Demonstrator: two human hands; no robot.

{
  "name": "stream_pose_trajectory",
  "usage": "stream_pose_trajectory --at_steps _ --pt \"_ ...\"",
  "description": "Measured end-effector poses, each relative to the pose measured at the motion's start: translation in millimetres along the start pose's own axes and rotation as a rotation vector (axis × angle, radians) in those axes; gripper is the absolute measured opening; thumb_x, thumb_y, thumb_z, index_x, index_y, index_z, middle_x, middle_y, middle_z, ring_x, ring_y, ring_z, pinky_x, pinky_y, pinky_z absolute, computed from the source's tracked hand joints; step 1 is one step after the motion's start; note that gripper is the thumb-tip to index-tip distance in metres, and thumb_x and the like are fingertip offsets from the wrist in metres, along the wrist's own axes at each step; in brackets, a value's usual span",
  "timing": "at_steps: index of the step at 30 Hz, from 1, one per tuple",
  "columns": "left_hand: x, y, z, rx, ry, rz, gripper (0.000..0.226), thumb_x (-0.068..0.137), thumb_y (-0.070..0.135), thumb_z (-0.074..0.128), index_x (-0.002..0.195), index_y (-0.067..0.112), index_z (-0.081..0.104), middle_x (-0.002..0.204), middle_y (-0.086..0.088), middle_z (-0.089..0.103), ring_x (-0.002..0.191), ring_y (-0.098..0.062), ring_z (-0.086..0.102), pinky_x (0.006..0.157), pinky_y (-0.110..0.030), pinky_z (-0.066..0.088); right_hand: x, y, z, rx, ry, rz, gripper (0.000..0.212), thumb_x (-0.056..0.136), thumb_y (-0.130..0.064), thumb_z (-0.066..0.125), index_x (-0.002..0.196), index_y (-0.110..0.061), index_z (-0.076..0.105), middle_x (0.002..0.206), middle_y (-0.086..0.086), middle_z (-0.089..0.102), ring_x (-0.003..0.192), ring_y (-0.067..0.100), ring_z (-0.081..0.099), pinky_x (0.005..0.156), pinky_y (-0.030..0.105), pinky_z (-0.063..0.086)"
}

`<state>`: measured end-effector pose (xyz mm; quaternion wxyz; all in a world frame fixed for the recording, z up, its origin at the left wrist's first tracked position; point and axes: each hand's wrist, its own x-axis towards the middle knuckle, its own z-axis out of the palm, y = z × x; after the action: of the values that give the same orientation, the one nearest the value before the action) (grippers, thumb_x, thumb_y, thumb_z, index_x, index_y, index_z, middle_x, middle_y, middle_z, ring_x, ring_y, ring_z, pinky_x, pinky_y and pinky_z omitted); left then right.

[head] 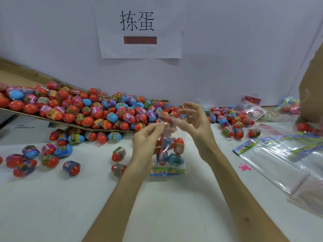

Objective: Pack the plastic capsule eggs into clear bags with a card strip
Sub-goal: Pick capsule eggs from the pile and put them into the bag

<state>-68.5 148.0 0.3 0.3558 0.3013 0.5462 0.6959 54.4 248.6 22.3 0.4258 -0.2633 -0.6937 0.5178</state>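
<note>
I hold a clear bag (pixel 170 154) above the white table, upright, with several red and blue capsule eggs inside and a colourful card strip (pixel 167 171) at its bottom. My left hand (pixel 148 138) pinches the bag's top edge on the left. My right hand (pixel 194 119) pinches the top on the right with thumb and forefinger, its other fingers spread. A big heap of capsule eggs (pixel 87 109) lies on a sloping cardboard sheet behind.
Loose eggs (pixel 50 154) are scattered on the table at the left and near the bag. A stack of empty clear bags with card strips (pixel 283 154) lies at the right. Packed bags (pixel 253 109) and a cardboard box (pixel 312 84) stand at the back right. A paper sign (pixel 139 27) hangs on the wall.
</note>
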Motion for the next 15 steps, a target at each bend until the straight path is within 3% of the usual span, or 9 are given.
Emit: stream_pose_trajectory --at_steps 3,6,10,13,15 --pt "-3 1 2 0.029 -0.102 -0.008 0.022 0.088 0.046 0.066 0.096 0.032 0.082 0.099 0.003 0.081 0.096 -0.013 0.076 0.065 -0.023 0.058 0 -1 -4 -0.064 -0.092 0.036 0.052 0.075 -0.039 0.082 0.121 -0.026 0.064 0.111 -0.004 0.071 0.102 0.014 0.070 0.086 0.032 0.059" --pt "-2 0 3 0.034 -0.140 -0.024 0.036 0.082 0.054 0.067 0.103 0.028 0.079 0.104 0.000 0.080 0.099 -0.017 0.077 0.071 -0.028 0.061 -2 -1 -6 -0.085 -0.123 0.015 0.009 0.085 -0.020 0.082 0.092 -0.020 0.075 0.087 -0.003 0.074 0.083 0.015 0.071 0.072 0.030 0.058" --pt "1 -1 1 -0.025 -0.142 -0.089 0.068 0.072 0.059 0.076 0.125 0.016 0.069 0.116 -0.005 0.077 0.109 -0.027 0.074 0.091 -0.040 0.060 0 -3 -11 0.002 0.000 0.054 0.009 0.088 -0.010 0.077 0.085 -0.016 0.071 0.083 0.003 0.075 0.081 0.023 0.073 0.066 0.030 0.057" --pt "3 -3 -2 -0.018 -0.184 -0.128 0.062 0.072 0.049 0.080 0.119 0.010 0.071 0.114 -0.009 0.077 0.106 -0.028 0.074 0.087 -0.036 0.060 1 -5 -21 0.147 0.120 0.087 0.010 0.091 -0.001 0.070 0.089 -0.010 0.068 0.085 0.010 0.074 0.073 0.024 0.073 0.058 0.028 0.057" --pt "4 -3 -4 0.000 -0.208 -0.140 0.054 0.071 0.043 0.082 0.112 0.009 0.074 0.112 -0.012 0.077 0.106 -0.030 0.074 0.090 -0.041 0.060 3 -6 -26 0.207 0.219 0.111 0.010 0.092 -0.001 0.069 0.089 -0.011 0.068 0.086 0.007 0.073 0.070 0.019 0.072 0.056 0.026 0.056"
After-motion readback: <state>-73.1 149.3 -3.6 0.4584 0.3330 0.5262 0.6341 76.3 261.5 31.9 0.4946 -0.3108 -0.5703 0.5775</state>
